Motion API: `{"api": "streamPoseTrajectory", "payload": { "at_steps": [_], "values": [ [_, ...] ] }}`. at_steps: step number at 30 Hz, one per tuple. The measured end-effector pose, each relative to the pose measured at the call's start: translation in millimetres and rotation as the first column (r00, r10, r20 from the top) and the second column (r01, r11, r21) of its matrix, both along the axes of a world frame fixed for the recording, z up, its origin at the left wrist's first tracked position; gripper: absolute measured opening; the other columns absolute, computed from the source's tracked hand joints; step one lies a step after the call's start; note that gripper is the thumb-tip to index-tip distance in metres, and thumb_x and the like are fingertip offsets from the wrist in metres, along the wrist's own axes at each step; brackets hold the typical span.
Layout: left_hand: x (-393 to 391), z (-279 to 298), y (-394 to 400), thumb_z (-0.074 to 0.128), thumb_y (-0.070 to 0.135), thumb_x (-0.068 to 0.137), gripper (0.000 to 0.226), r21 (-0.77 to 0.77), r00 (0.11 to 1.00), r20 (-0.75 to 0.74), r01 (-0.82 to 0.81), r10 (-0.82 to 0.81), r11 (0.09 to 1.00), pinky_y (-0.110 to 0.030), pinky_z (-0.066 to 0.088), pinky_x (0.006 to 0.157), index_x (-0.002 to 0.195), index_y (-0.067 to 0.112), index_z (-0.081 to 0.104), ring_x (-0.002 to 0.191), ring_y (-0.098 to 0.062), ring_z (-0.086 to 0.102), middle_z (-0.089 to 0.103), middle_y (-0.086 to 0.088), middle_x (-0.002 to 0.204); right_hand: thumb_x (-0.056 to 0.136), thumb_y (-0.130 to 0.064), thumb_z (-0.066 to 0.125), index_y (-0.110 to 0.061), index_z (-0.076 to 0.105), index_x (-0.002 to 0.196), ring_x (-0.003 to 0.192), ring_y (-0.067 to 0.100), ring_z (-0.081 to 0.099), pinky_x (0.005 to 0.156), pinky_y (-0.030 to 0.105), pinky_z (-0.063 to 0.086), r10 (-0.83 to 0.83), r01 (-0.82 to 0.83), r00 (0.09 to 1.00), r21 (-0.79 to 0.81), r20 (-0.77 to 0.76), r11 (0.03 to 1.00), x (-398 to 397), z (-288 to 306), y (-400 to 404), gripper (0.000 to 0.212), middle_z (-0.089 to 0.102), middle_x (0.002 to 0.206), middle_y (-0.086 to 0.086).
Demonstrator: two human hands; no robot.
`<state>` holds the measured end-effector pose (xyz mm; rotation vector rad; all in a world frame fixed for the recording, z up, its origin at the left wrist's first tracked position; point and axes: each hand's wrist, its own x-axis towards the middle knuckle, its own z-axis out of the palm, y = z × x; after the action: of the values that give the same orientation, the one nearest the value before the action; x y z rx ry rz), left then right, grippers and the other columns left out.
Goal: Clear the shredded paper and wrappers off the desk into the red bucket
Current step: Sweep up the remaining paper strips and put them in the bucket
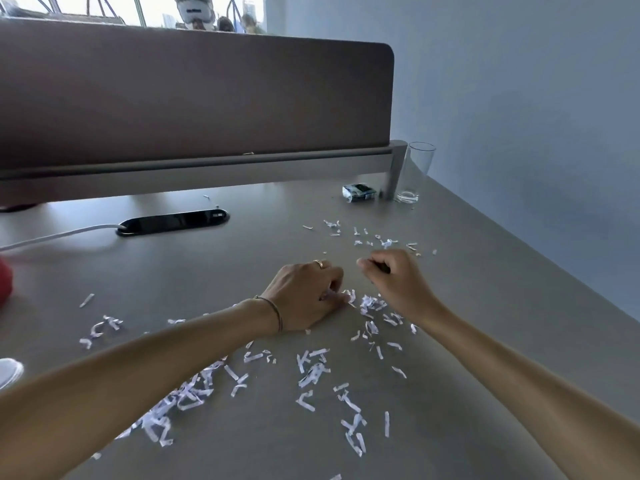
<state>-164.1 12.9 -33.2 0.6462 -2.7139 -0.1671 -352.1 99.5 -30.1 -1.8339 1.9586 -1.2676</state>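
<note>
Shredded paper (313,374) litters desk (485,306); glass (414,173) stands empty.

No text, label or number is legible; print on the crumpled wrapper (358,192) is too blurred.

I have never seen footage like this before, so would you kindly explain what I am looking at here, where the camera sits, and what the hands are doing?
There is no machine here: a camera worn on a person's head looks forward and down, so the two bare arms reaching in are the wearer's own. The left hand, with a ring and bracelet, rests curled on the grey desk, fingertips among shredded paper. The right hand is closed just above the desk; whether it holds scraps I cannot tell. Paper strips are scattered widely, thickest near the left forearm. Farther back lie a crumpled wrapper, an empty drinking glass and a black cable port with a white cable. A sliver of something red at the left edge may be the bucket.
</note>
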Motion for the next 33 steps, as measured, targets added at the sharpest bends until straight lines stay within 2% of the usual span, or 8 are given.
{"api": "streamPoseTrajectory", "payload": {
  "at_steps": [3,6,10,15,21,26,30,33],
  "values": [
    [-4,-3,-5,0.046,0.049,0.098,0.036,-0.094,0.996,0.086,0.008,0.001,0.995,-0.031,0.032,0.06,0.074,0.022,0.044,0.069,-0.025,0.058,0.053,0.005,0.07,0.09,-0.038,0.055,-0.012,0.032,0.06,0.054,0.01,0.027,0.053,0.042,0.032,-0.016,0.016,1.0,-0.006,0.004,1.0,12,3,-4,0.047,0.027,0.055,-0.003],
    [0,4,-11,0.04,0.048,0.102,0.046,-0.119,0.992,0.122,-0.024,0.039,0.993,-0.034,0.037,0.059,0.065,0.02,0.04,0.062,-0.027,0.054,0.048,0.001,0.06,0.09,-0.037,0.055,-0.008,0.032,0.06,0.054,0.011,0.026,0.054,0.036,0.026,-0.012,0.012,1.0,-0.006,-0.005,1.0,26,7,-11,0.047,0.027,0.056,0.001],
    [22,21,-23,0.041,0.043,0.103,0.048,-0.085,0.991,0.069,-0.11,0.116,0.99,-0.033,0.032,0.058,0.061,0.021,0.039,0.055,-0.021,0.043,0.039,0.006,0.053,0.091,-0.031,0.058,-0.008,0.033,0.059,0.053,0.01,0.027,0.054,0.035,0.026,0.045,-0.045,0.999,-0.031,0.014,0.999,49,20,-28,0.046,0.027,0.054,-0.001],
    [69,52,-41,0.042,0.039,0.103,0.048,-0.065,0.964,-0.039,-0.266,0.264,0.962,-0.032,0.03,0.057,0.06,0.02,0.037,0.055,-0.024,0.045,0.038,0.005,0.052,0.095,-0.015,0.064,0.004,0.037,0.059,0.05,0.008,0.026,0.052,0.032,0.024,0.142,-0.137,0.988,-0.074,0.063,0.988,88,43,-56,0.049,0.028,0.053,0.005],
    [140,96,-64,0.041,0.042,0.103,0.052,-0.105,0.87,-0.121,-0.491,0.479,0.865,-0.034,0.027,0.056,0.058,0.017,0.033,0.059,-0.027,0.042,0.045,-0.001,0.058,0.09,-0.031,0.058,0.004,0.041,0.062,0.054,0.017,0.032,0.054,0.04,0.032,0.201,-0.199,0.98,-0.125,0.007,0.972,155,82,-97,0.048,0.04,0.06,0.026],
    [208,137,-74,0.045,0.036,0.097,0.046,-0.031,0.781,-0.25,-0.597,0.572,0.801,-0.032,0.032,0.051,0.06,0.01,0.044,0.055,-0.027,0.046,0.052,-0.001,0.053,0.09,-0.021,0.058,0.003,0.037,0.065,0.056,0.015,0.03,0.054,0.036,0.025,0.319,-0.309,0.947,-0.173,0.032,0.935,219,120,-125,0.041,0.032,0.059,0.016],
    [264,175,-77,0.048,0.038,0.097,0.051,-0.074,0.733,-0.299,-0.656,0.611,0.751,-0.034,0.036,0.055,0.054,0.012,0.038,0.057,-0.029,0.049,0.045,0.003,0.05,0.094,-0.026,0.059,0.003,0.04,0.065,0.057,0.015,0.031,0.054,0.037,0.034,0.41,-0.393,0.911,-0.209,0.044,0.895,272,148,-146,0.045,0.033,0.058,0.006],
    [306,194,-85,0.049,0.039,0.097,0.054,-0.102,0.698,-0.321,-0.697,0.64,0.71,-0.035,0.045,0.059,0.051,0.014,0.038,0.058,-0.028,0.053,0.046,0.003,0.051,0.096,-0.025,0.06,0.0,0.035,0.064,0.057,0.014,0.028,0.056,0.034,0.027,0.453,-0.435,0.89,-0.214,0.042,0.874,311,165,-159,0.048,0.03,0.058,0.005]
  ]
}}
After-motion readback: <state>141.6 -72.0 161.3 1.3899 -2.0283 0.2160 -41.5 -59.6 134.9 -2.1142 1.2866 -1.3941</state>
